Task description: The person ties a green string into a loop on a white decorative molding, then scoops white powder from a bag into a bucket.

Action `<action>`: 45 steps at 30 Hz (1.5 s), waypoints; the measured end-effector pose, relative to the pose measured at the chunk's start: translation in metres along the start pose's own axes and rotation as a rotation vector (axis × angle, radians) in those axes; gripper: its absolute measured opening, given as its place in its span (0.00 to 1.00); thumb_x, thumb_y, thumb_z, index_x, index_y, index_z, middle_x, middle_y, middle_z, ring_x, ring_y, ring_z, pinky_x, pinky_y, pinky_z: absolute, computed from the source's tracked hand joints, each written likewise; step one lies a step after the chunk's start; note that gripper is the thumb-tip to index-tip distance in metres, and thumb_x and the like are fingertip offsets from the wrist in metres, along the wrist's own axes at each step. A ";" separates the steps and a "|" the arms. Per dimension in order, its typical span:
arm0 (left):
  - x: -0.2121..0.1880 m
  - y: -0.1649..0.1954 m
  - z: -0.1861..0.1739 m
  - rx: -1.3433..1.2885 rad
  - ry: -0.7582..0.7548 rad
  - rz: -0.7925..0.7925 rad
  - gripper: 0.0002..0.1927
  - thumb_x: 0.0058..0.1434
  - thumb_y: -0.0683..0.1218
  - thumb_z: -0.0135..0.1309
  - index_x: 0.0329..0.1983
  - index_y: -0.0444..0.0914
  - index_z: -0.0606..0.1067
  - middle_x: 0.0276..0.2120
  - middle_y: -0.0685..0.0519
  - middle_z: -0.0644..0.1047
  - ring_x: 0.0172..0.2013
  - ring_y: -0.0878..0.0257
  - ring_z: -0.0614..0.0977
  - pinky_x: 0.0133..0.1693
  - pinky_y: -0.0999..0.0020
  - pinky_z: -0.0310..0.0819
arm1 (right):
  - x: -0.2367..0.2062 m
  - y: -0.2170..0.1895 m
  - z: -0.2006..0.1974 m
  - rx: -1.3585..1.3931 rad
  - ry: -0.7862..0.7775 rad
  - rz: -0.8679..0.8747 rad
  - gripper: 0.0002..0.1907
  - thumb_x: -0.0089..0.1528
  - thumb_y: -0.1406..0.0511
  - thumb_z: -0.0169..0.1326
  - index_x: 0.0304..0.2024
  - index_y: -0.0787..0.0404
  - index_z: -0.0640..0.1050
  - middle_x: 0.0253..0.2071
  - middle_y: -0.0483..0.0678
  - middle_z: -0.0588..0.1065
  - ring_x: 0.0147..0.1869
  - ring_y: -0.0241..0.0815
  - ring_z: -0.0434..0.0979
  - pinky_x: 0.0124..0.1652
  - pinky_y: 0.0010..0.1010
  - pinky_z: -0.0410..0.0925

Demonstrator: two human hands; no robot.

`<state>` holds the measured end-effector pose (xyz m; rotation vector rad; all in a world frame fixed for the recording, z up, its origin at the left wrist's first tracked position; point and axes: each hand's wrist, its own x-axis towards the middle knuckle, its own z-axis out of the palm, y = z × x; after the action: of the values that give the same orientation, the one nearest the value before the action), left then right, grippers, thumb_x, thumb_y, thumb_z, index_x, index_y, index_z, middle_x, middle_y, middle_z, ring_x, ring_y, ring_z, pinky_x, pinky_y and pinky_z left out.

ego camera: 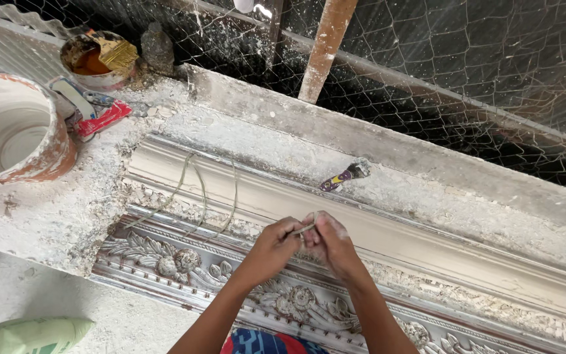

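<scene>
head view: the left hand (271,247) and right hand (331,241) meet over the long plaster moulding (388,239), both closed in a pinch on thin fibre strands (198,190). the strands trail toward 10 o'clock. they look light, soft and limp, easy to tangle; better to hold them near the ends.
</scene>
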<state>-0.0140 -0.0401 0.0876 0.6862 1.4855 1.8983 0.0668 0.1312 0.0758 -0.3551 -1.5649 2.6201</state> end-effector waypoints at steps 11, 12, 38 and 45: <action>-0.002 0.023 0.007 -0.566 -0.052 -0.033 0.08 0.69 0.42 0.46 0.46 0.38 0.76 0.47 0.49 0.80 0.54 0.60 0.80 0.62 0.60 0.70 | 0.008 -0.002 0.002 0.465 0.075 0.011 0.09 0.67 0.60 0.58 0.39 0.59 0.75 0.36 0.46 0.77 0.43 0.39 0.76 0.44 0.32 0.70; -0.005 0.023 0.009 -0.470 -0.113 -0.084 0.09 0.68 0.43 0.46 0.46 0.39 0.77 0.48 0.52 0.80 0.54 0.63 0.79 0.62 0.62 0.70 | 0.009 -0.002 0.001 0.511 0.039 0.017 0.08 0.67 0.61 0.58 0.40 0.58 0.76 0.36 0.44 0.77 0.42 0.38 0.76 0.45 0.32 0.70; -0.004 0.049 0.030 0.191 -0.103 -0.031 0.08 0.68 0.46 0.57 0.37 0.35 0.79 0.38 0.56 0.77 0.37 0.68 0.74 0.42 0.71 0.70 | -0.002 0.000 -0.009 0.189 0.152 -0.278 0.09 0.68 0.63 0.55 0.40 0.58 0.67 0.33 0.46 0.71 0.36 0.34 0.70 0.32 0.21 0.66; 0.002 0.016 0.026 0.059 0.138 -0.058 0.07 0.65 0.42 0.59 0.36 0.35 0.73 0.35 0.53 0.78 0.33 0.72 0.76 0.36 0.75 0.72 | -0.003 0.008 -0.003 0.181 0.092 -0.387 0.08 0.69 0.67 0.55 0.41 0.59 0.68 0.34 0.47 0.72 0.37 0.36 0.72 0.40 0.27 0.70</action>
<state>0.0014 -0.0249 0.1092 0.5416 1.6347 1.8965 0.0706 0.1296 0.0676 -0.1399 -1.2127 2.3804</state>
